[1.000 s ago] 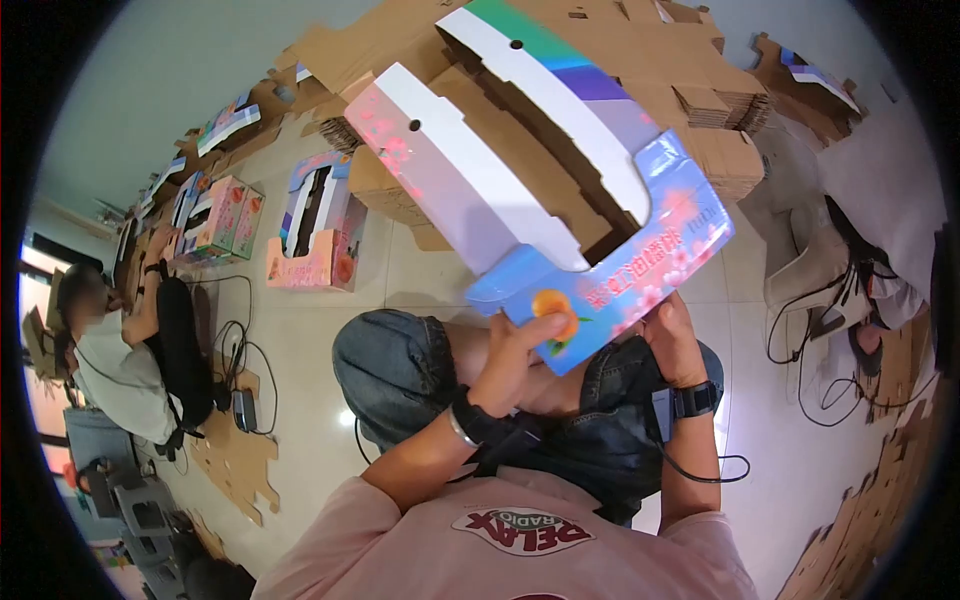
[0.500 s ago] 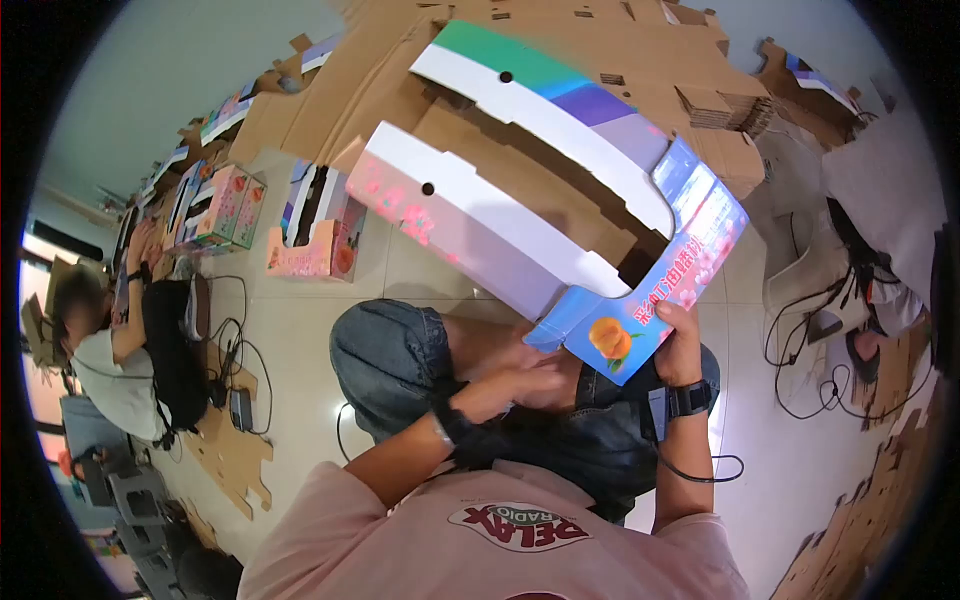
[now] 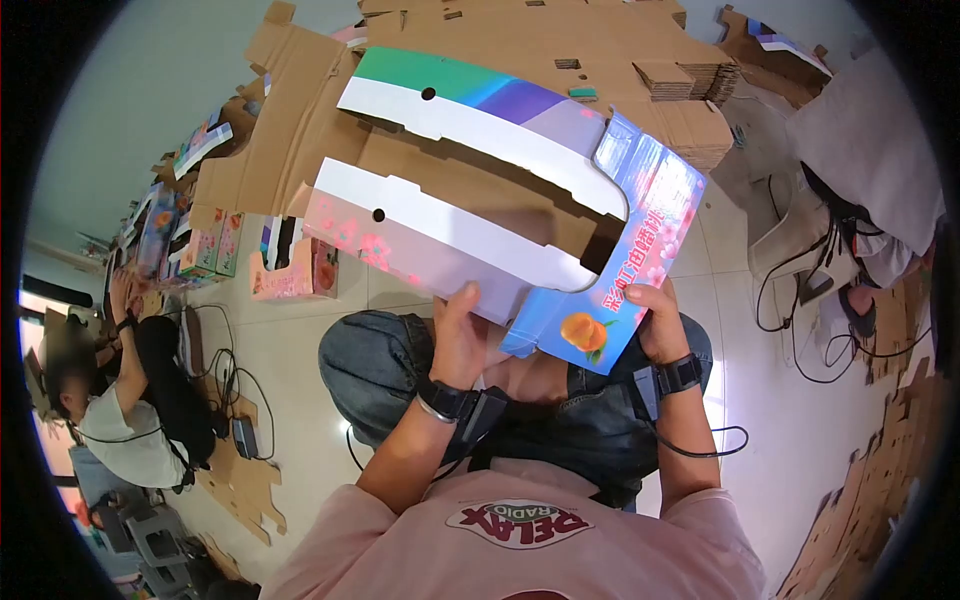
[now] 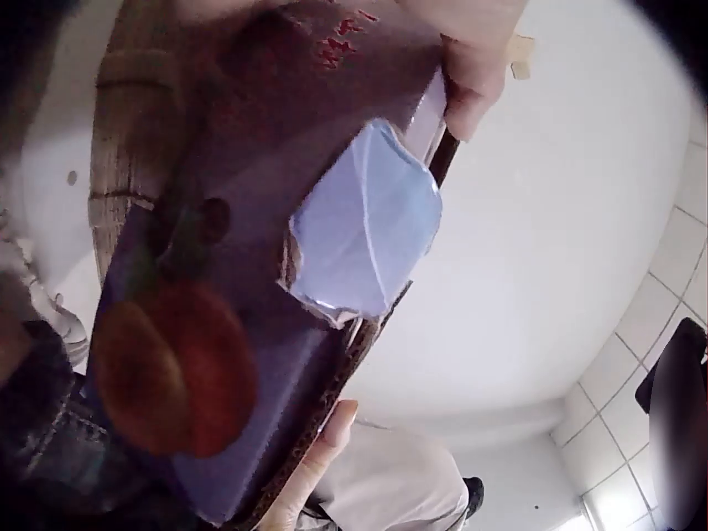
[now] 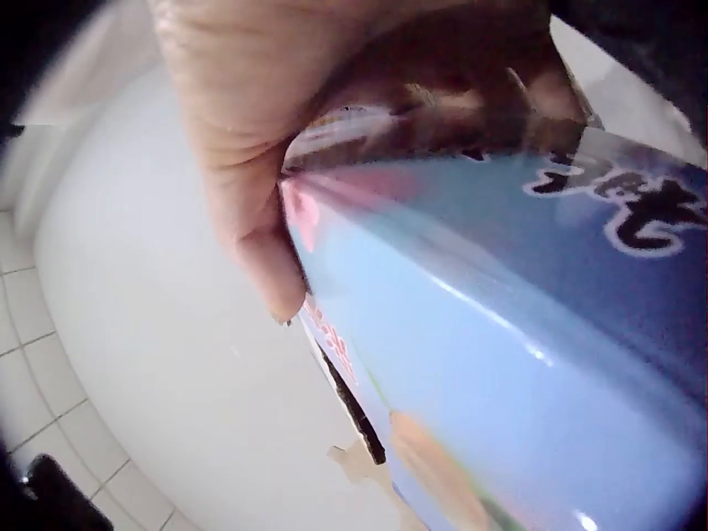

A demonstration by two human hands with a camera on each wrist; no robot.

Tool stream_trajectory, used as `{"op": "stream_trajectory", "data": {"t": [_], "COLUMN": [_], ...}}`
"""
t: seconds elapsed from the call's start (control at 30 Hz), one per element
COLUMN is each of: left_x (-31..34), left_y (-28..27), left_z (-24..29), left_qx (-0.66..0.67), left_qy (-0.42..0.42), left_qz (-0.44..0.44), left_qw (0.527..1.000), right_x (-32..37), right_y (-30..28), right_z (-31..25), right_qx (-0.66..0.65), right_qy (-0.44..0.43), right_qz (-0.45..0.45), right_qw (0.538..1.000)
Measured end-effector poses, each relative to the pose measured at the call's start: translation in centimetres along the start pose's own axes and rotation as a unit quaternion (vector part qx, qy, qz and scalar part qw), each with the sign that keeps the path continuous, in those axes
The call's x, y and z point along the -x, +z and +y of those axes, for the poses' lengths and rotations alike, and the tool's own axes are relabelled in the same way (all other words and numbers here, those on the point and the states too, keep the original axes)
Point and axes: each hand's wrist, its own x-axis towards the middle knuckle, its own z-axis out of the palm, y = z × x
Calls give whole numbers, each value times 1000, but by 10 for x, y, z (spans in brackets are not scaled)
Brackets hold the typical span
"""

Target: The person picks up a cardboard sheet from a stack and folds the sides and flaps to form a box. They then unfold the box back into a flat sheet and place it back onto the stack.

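I hold a printed cardboard fruit box (image 3: 410,252) over my lap in the head view, its long opening facing up. Chinese lettering and an orange fruit picture mark its blue near end, which has a notch in the rim. My left hand (image 3: 458,340) grips the near long side, thumb against the outer wall. At the blue end, my right hand (image 3: 660,325) holds on with its thumb over the lettering and its other fingers hidden behind. A small blue flap (image 4: 371,221) stands out from the box corner in the left wrist view.
Flat cardboard (image 3: 540,35) is stacked beyond the box. Another printed box (image 3: 295,270) stands on the floor to the left. A seated person (image 3: 120,410) works farther left beside more boxes. Black cables (image 3: 225,375) and a white stool (image 3: 790,240) occupy the floor.
My left hand first leaves the blue end, then takes hold of the near long side. The box shifts left and turns slightly, while my right hand stays on its end.
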Motion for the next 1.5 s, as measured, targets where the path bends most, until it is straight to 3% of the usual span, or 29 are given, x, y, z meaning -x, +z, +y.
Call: {"op": "stream_trajectory", "data": {"t": [0.2,0.33,0.47,0.53,0.6,0.67,0.73,0.8,0.87,0.93,0.97,1.0,1.07,1.3,1.37,1.5], "left_x": [3,4,-3,-5,-4,1,6,11,13,8,5,7,10,7,6,2], "left_y": [19,27,23,18,15,22,34,35,29,15,10,9,9,-6,-12,-21], "left_z": [5,10,7,5,5,8,13,12,9,10,10,13,17,31,32,32], "left_qx": [36,37,13,2,41,8,-88,-103,-116,-70,-68,-91,-114,-98,-98,-140], "left_qy": [-24,-29,27,34,6,32,116,128,143,130,130,145,159,125,122,150], "left_qz": [-41,-20,15,29,29,35,59,75,88,77,76,83,86,68,63,74], "left_qw": [998,999,999,999,999,999,988,984,979,986,986,982,977,985,986,976], "right_x": [1,2,2,1,4,8,7,5,4,5,12,19,38,75,80,88], "right_y": [1,0,5,10,16,27,36,41,39,25,17,6,-8,-14,-22,-35], "right_z": [-3,-4,-9,-14,-22,-15,-15,-11,-1,-1,-6,-8,-16,-20,-11,-29], "right_qx": [0,1,-10,63,92,181,191,410,407,257,161,76,52,47,102,67], "right_qy": [3,15,21,-54,-49,-141,-143,-223,-225,-160,-86,-56,-42,-20,32,19], "right_qz": [-8,-21,-10,26,29,123,134,174,206,143,125,102,59,63,51,103], "right_qw": [1000,1000,1000,996,994,966,962,867,861,942,975,990,996,997,993,992]}}
